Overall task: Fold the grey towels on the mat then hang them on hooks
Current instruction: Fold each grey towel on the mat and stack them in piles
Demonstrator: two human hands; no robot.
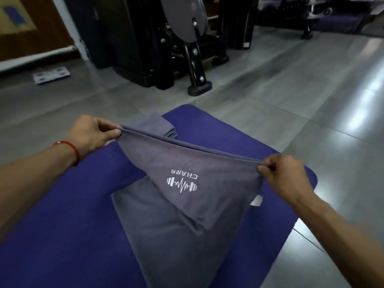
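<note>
A grey towel [182, 204] with a white dumbbell logo lies partly on the purple mat [62, 225], its far edge lifted and stretched taut. My left hand [93, 132] pinches the towel's left corner. My right hand [282, 173] pinches the right corner. The lower part of the towel rests on the mat toward me. A small stack of folded grey towels [161, 125] sits on the mat's far end, just behind the lifted edge.
The mat lies on a grey tiled floor [291, 100]. Black gym equipment [187, 48] stands ahead, with a foot resting on the floor near the mat's far end. A flat white scale-like board [51, 74] lies at the far left. A white tag [256, 200] shows under my right wrist.
</note>
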